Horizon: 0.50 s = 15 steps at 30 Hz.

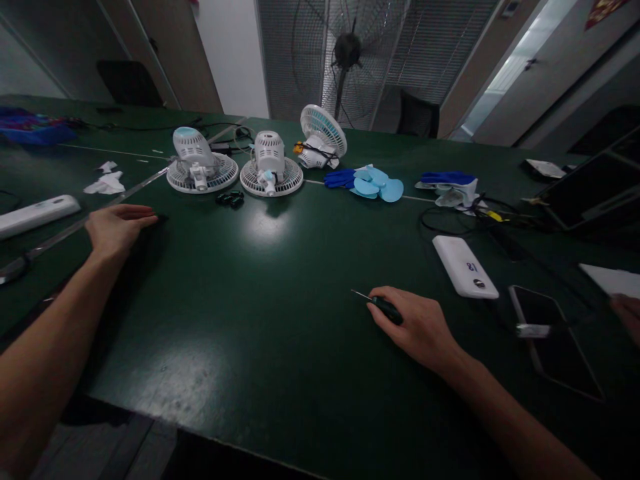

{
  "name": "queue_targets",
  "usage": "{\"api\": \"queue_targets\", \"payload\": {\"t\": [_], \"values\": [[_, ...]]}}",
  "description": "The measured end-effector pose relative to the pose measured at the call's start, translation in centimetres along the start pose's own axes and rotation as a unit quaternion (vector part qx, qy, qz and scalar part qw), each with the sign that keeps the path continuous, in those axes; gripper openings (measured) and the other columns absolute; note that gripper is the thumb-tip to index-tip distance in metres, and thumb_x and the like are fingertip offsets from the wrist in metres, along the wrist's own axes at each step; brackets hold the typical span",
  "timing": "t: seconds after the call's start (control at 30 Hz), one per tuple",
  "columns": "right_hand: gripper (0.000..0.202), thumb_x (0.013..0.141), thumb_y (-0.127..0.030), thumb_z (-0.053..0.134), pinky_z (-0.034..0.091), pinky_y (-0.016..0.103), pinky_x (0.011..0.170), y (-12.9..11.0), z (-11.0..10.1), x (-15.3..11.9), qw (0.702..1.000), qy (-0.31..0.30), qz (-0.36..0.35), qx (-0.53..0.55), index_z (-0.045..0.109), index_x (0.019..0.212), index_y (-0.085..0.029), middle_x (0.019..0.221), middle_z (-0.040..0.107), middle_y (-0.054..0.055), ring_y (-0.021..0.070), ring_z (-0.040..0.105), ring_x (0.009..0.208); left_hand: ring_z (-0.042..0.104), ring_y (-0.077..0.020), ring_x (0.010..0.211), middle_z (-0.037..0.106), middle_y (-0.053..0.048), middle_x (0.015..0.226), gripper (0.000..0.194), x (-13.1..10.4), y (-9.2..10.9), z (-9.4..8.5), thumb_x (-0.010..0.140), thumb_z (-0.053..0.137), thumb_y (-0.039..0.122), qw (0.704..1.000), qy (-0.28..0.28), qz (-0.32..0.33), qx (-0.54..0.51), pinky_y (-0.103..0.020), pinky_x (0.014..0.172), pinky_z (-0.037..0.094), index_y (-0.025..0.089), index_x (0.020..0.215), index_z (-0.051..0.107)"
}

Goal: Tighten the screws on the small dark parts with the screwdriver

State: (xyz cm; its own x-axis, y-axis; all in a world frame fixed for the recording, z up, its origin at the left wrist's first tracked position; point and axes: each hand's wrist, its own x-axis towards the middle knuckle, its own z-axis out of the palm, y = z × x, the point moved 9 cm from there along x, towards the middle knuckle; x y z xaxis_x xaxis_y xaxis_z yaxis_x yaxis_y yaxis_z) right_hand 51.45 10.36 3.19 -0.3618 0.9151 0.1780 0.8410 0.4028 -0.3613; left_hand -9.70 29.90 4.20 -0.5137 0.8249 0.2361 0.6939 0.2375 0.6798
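My right hand [417, 325] rests on the green table [280, 280], its fingers closed around a small screwdriver [388, 310] with a dark green handle; the thin shaft points left. At the left, my left hand [120, 227] lies on the table with its fingers together, at a small dark object by the fingertips that is too unclear to name. Beyond the hands are two white fan heads, [203, 163] one at the left and one [271, 167] beside it, both face down. Another white fan [323, 137] stands tilted behind them. Small black parts [230, 198] lie in front.
Light-blue fan blades [377, 183] lie by blue gloves [340, 178]. Farther right are another glove [447, 187], cables, a white power bank [464, 267] and a phone [555, 340]. A white case [37, 215] lies left. Another person's hand [629, 313] shows at the right edge.
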Motion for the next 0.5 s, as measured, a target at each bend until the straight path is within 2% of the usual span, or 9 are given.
{"api": "queue_targets", "payload": {"t": [0.2, 0.4, 0.5], "values": [[0.023, 0.101, -0.035, 0.055, 0.057, 0.035, 0.075, -0.01, 0.0, -0.07, 1.0, -0.005, 0.004, 0.005, 0.062, 0.121, -0.025, 0.104, 0.075, 0.004, 0.0209, 0.072, 0.089, 0.069, -0.022, 0.09, 0.077, -0.004, 0.095, 0.038, 0.05, 0.0, -0.05, 0.076, 0.081, 0.037, 0.998, 0.003, 0.004, 0.067, -0.036, 0.102, 0.049, 0.019, 0.109, 0.08], [0.023, 0.102, -0.035, 0.053, 0.057, 0.035, 0.074, -0.26, 0.01, -0.01, 1.0, -0.013, 0.0, 0.012, 0.062, 0.121, -0.025, 0.106, 0.075, 0.005, 0.0209, 0.072, 0.089, 0.066, -0.0228, 0.096, 0.075, -0.003, 0.101, 0.04, 0.06, -0.35, -0.18, 0.074, 0.082, 0.042, 0.998, -0.004, -0.02, 0.057, -0.04, 0.107, 0.044, 0.022, 0.109, 0.08], [0.023, 0.102, -0.035, 0.054, 0.057, 0.036, 0.077, -0.21, -0.02, -0.02, 1.0, -0.014, 0.006, 0.009, 0.062, 0.121, -0.025, 0.107, 0.074, 0.005, 0.0211, 0.072, 0.091, 0.063, -0.0232, 0.088, 0.074, -0.005, 0.102, 0.048, -0.43, -0.7, -0.2, 0.071, 0.083, 0.043, 0.997, -0.019, -0.068, 0.028, -0.042, 0.095, 0.05, 0.022, 0.114, 0.079]]}}
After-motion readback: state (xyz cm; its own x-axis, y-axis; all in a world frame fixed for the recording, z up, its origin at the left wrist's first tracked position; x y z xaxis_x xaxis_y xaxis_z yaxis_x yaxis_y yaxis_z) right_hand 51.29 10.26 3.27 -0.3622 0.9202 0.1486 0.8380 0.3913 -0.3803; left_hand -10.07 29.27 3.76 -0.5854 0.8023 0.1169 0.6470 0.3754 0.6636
